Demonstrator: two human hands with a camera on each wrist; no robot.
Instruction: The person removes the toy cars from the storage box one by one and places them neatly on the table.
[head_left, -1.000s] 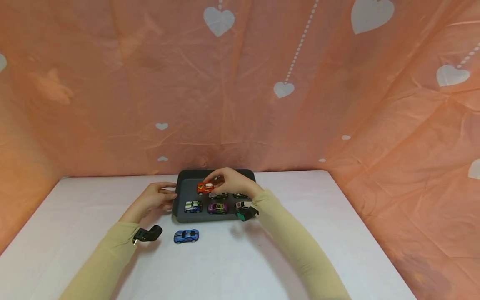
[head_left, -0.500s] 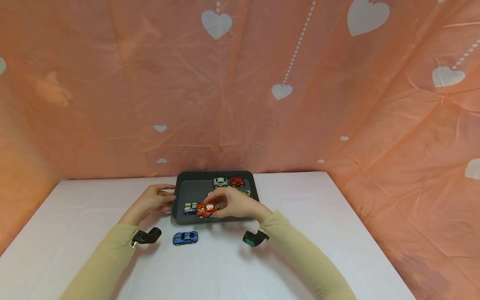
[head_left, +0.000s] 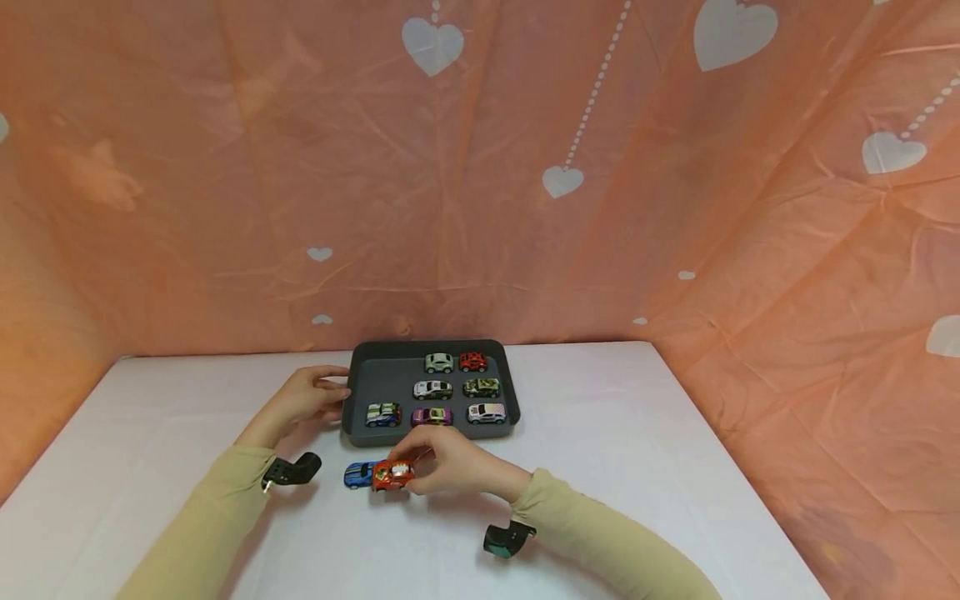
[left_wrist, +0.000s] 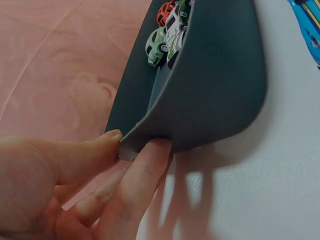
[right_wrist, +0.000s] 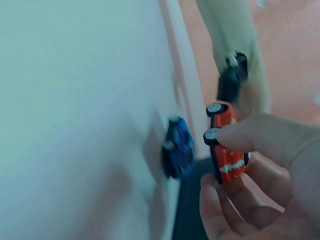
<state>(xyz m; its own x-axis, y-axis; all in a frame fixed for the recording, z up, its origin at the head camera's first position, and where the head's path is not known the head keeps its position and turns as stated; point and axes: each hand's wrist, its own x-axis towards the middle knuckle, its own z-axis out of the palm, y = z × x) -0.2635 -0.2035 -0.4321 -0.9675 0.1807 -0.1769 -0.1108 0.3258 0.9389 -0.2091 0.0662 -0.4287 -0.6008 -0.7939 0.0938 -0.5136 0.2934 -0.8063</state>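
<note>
Between thumb and fingers, my right hand (head_left: 450,462) pinches a red-orange toy car (right_wrist: 227,150) above the table, in front of the tray. A blue toy car (head_left: 358,474) lies on the table just left of it, partly covered by the red one in the head view. My left hand (head_left: 303,400) grips the left edge of a dark grey tray (head_left: 375,371); in the left wrist view the thumb is on the rim and the fingers press the outer wall (left_wrist: 215,85). Inside the tray sit several toy cars, among them a purple one (head_left: 431,416) and a green-striped one (head_left: 383,414).
The tray stands near the back edge of a white-covered table (head_left: 600,442). An orange curtain (head_left: 480,208) with pale hearts hangs behind and to the right. Each wrist wears a black strap-on camera (head_left: 292,470).
The right hand has carried the red-orange car from the tray's back left, over its front wall, down to beside the blue car. The left hand stays on the tray.
</note>
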